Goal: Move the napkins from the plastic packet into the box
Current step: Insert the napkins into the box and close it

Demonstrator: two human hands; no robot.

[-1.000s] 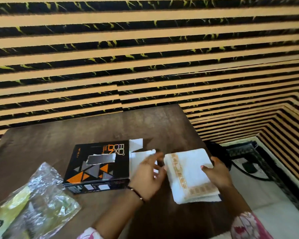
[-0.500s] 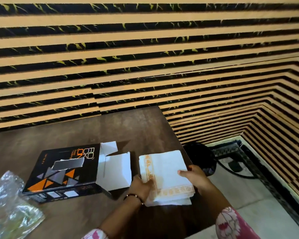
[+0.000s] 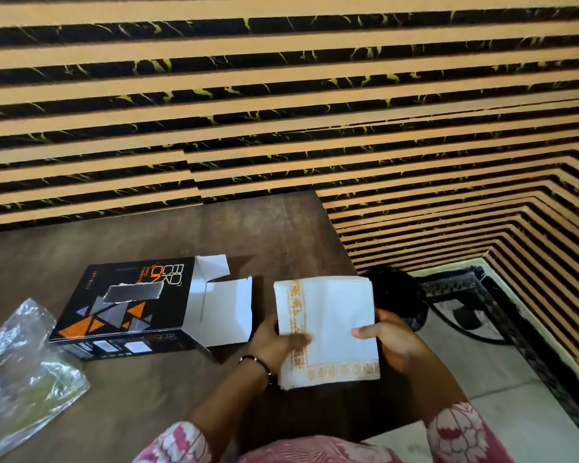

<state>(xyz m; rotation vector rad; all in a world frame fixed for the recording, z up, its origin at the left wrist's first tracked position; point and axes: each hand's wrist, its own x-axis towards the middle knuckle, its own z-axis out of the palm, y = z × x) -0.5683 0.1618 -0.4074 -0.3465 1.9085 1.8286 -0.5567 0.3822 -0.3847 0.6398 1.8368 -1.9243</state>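
Observation:
A stack of white napkins (image 3: 331, 315) with an orange patterned border is held over the table's right edge. My left hand (image 3: 274, 342) grips its left side, thumb on top. On the stack's right side, my right hand (image 3: 388, 339) holds it the same way. To the left lies the black box (image 3: 121, 305) with orange and grey triangles, flat on the table, its white end flaps (image 3: 224, 309) open toward the napkins. The crumpled clear plastic packet (image 3: 24, 372) lies at the far left; it looks empty.
The brown wooden table (image 3: 214, 235) stands against a wall of orange and black stripes. Right of the table, a black round object (image 3: 398, 295) and a dark cable lie on the pale floor beside a patterned rug.
Both hands have lifted the napkin stack slightly and squared it, my left thumb now on top. The view has shifted, so box and packet sit more centrally than half a second ago.

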